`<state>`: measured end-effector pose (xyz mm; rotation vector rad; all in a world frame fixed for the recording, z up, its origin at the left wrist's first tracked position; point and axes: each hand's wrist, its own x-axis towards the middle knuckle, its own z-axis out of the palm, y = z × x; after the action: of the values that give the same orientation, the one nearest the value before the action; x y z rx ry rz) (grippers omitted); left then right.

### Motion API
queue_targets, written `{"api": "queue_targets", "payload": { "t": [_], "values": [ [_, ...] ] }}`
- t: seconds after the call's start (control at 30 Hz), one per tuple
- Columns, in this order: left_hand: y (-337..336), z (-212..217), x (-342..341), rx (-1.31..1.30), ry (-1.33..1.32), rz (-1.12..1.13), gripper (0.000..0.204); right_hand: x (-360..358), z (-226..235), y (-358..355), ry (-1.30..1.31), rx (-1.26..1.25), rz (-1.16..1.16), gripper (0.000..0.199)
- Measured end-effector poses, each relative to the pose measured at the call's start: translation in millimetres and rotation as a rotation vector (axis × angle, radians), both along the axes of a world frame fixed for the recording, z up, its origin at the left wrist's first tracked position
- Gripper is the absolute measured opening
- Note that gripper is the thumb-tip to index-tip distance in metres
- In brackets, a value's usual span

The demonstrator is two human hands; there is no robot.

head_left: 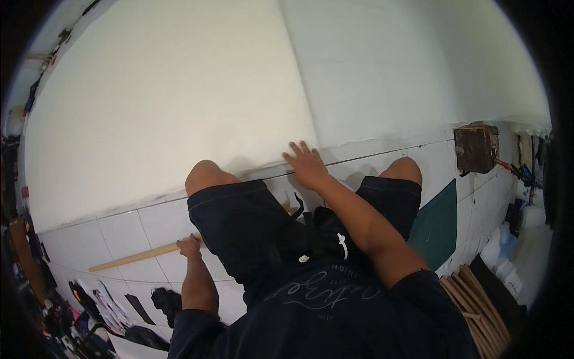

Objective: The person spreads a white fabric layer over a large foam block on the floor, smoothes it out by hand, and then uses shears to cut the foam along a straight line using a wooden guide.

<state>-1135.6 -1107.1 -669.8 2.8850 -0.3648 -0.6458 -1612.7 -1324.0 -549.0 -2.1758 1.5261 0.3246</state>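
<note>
A large cream-coloured sheet (pixel 167 96) of soft material lies spread over the floor in front of me. It overlaps a whiter sheet (pixel 376 78) on the right. My right hand (pixel 309 168) rests with fingers spread at the cream sheet's near edge, close to its right corner. Low on the left, my left hand (pixel 190 246) is closed around a long pale wooden stick (pixel 128 261). The stick lies along the floor tiles, and its right part is hidden behind my leg.
At right stand a dark brown block (pixel 475 149) and a dark green sheet (pixel 436 227). Several wooden slats (pixel 478 311) are stacked at lower right. A black crumpled thing (pixel 166 304) and mixed clutter (pixel 72 335) lie at lower left. White tiled floor (pixel 122 230) shows between.
</note>
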Motion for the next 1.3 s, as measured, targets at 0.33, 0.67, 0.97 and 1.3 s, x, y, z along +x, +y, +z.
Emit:
{"api": "queue_targets", "payload": {
  "t": [0.33,0.67,0.97,1.3],
  "values": [
    [-114.7,15.8,-8.2,-0.57,-0.04,-0.15,0.092,2.4,-11.9,10.2,0.035,0.165,-0.044,0.088],
    [-192.0,43.2,-50.6,-0.568,0.059,-0.216,0.091,15.8,6.5,13.5,0.226,0.205,0.017,0.087],
    [-207.8,34.0,-72.9,-0.578,0.146,-0.222,0.087,-1.8,-4.9,21.0,0.084,0.091,-0.026,0.08],
    [-193.9,-12.1,-33.7,-0.536,0.051,0.073,0.066,-28.2,-23.4,-2.8,-0.156,-0.305,-0.236,0.046]
  ]
}}
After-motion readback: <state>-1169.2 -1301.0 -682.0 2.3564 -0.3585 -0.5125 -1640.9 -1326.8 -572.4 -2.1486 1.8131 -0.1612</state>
